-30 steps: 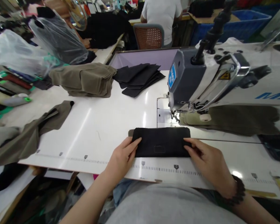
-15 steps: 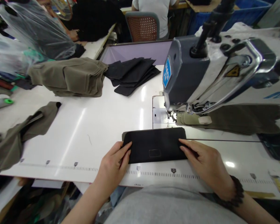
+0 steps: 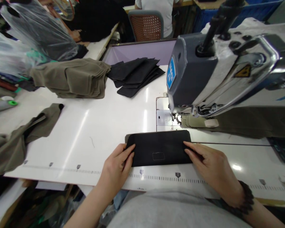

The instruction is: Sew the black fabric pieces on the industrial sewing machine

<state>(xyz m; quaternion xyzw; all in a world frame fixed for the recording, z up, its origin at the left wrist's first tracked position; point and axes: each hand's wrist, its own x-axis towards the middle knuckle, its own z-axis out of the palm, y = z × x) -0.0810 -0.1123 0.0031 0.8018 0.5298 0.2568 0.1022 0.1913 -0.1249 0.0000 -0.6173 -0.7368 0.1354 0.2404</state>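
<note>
A black fabric piece (image 3: 160, 144) with a small stitched rectangle on it lies on the white table, just in front of the sewing machine's needle area. A strip of olive cloth (image 3: 127, 138) peeks out beneath its left corner. My left hand (image 3: 118, 163) pinches the left end between thumb and fingers. At the other end, the thumb and fingers of my right hand (image 3: 205, 161) are closed on the right edge; that wrist wears a dark beaded bracelet. The sewing machine (image 3: 192, 72) stands behind and to the right, its presser foot (image 3: 176, 117) apart from the fabric.
Stacks of olive pieces (image 3: 71, 77) and black pieces (image 3: 137, 74) sit at the back of the table. More olive cloth (image 3: 42, 123) lies at left, and olive panels (image 3: 251, 122) lie under the machine arm. Beyond, a person (image 3: 156, 12) sits on a chair (image 3: 145, 27).
The view has shifted very slightly. Both hands keep their hold on the black fabric piece, which stays in the same place on the table.
</note>
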